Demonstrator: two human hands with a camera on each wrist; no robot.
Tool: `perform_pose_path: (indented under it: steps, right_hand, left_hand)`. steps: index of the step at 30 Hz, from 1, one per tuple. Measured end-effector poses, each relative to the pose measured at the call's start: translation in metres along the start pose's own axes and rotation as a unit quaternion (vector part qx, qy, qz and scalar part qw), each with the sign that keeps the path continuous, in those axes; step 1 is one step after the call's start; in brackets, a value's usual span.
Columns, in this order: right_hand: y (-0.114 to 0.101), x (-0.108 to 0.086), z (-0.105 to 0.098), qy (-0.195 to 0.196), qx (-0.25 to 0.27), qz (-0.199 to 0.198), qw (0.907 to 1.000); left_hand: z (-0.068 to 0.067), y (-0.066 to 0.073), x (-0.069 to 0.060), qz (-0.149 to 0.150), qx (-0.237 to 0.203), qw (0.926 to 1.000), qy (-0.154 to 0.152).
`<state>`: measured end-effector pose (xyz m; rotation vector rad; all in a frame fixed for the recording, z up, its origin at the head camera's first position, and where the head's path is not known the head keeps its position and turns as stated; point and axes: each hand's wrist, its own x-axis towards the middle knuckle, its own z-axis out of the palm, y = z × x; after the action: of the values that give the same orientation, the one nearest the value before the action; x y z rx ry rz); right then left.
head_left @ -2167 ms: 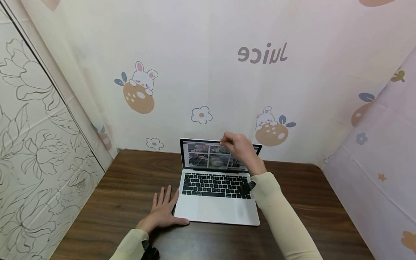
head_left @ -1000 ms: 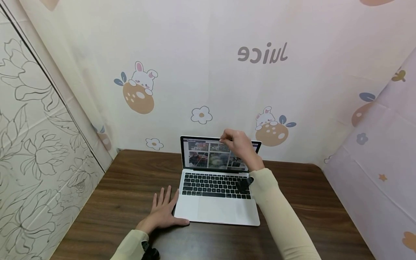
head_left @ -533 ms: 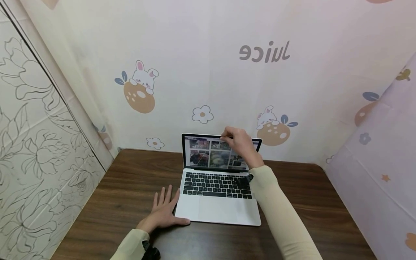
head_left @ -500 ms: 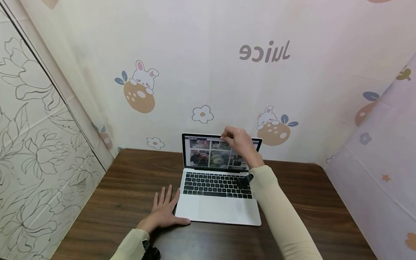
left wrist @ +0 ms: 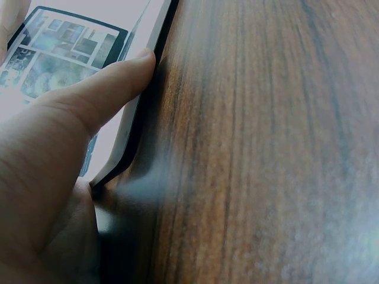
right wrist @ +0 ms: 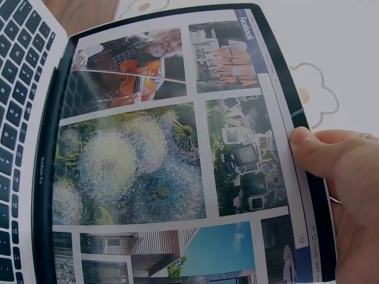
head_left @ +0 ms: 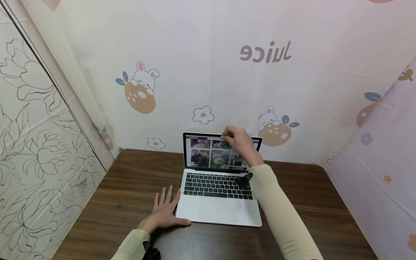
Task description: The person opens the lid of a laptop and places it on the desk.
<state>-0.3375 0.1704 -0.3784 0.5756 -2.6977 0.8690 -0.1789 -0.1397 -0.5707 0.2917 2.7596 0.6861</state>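
A silver laptop (head_left: 218, 209) lies on the table with its lid raised and its screen (head_left: 208, 151) lit with a page of pictures. My right hand (head_left: 241, 144) pinches the lid's top edge, the thumb on the screen side, as the right wrist view shows. At the laptop's front left corner my left hand (head_left: 164, 215) rests with fingers spread straight on the table. In the left wrist view its thumb (left wrist: 127, 74) lies against the laptop's front edge. The right hand and forearm cover the right part of the screen and keyboard (head_left: 214, 186).
The dark wooden table (head_left: 130, 173) reaches back to a pale curtain (head_left: 208, 72) printed with rabbits and flowers. It stands close behind the laptop lid. More printed cloth hangs at the left and right sides.
The lid has tilted further back and its top edge sits higher, my right hand moving up with it. The left hand has stayed at the corner. The view has shifted slightly.
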Motion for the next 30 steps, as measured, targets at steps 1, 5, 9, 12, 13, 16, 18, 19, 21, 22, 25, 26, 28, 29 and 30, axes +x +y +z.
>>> perform_pose_path:
  steps: [1,5,9,12,13,16,18,19,21,22,25,26,28,29,30]
  right_hand:
    - [0.000,0.000,0.000,0.000,0.001,0.000,1.0000]
    - [0.001,0.002,0.001,0.005,0.005,-0.002,1.0000]
    - [0.003,0.004,0.003,0.015,0.004,-0.007,0.9998]
    - [0.005,0.006,0.005,0.021,0.006,-0.007,0.9997]
    - [0.005,0.006,0.006,0.022,0.007,-0.008,0.9997]
    - [0.007,0.007,0.007,0.025,0.011,-0.008,0.9996]
    - [0.007,0.007,0.008,0.026,0.011,-0.006,0.9996]
    - [0.007,0.008,0.008,0.026,0.011,-0.005,0.9996]
    - [0.008,0.008,0.008,0.027,0.010,-0.002,0.9996]
    - [0.008,0.008,0.008,0.026,0.009,0.000,0.9996]
    - [0.008,0.009,0.009,0.027,0.007,0.003,0.9996]
    - [0.008,0.009,0.009,0.027,0.007,0.004,0.9996]
    - [0.008,0.010,0.009,0.027,0.008,0.005,0.9996]
    - [0.008,0.010,0.009,0.026,0.009,0.005,0.9996]
    - [0.008,0.011,0.010,0.026,0.008,0.005,0.9996]
  left_hand:
    - [0.000,0.000,0.000,0.000,0.001,1.0000,0.000]
    - [0.003,-0.003,0.002,-0.001,0.005,1.0000,0.005]
    - [0.006,-0.005,0.003,-0.001,0.010,0.9999,0.011]
    - [0.007,-0.006,0.003,-0.001,0.013,0.9998,0.013]
    - [0.008,-0.006,0.003,-0.002,0.015,0.9998,0.012]
    - [0.008,-0.006,0.004,-0.003,0.017,0.9998,0.011]
    - [0.008,-0.006,0.004,-0.002,0.016,0.9998,0.012]
    - [0.008,-0.006,0.004,-0.002,0.015,0.9998,0.013]
    - [0.008,-0.005,0.004,0.000,0.011,0.9998,0.014]
    - [0.008,-0.005,0.004,0.001,0.010,0.9998,0.015]
    - [0.008,-0.006,0.004,0.001,0.009,0.9998,0.015]
    - [0.008,-0.006,0.004,0.000,0.009,0.9999,0.014]
    - [0.008,-0.006,0.004,0.000,0.010,0.9998,0.014]
    - [0.009,-0.006,0.005,-0.001,0.011,0.9998,0.014]
    - [0.009,-0.006,0.004,-0.002,0.012,0.9999,0.013]
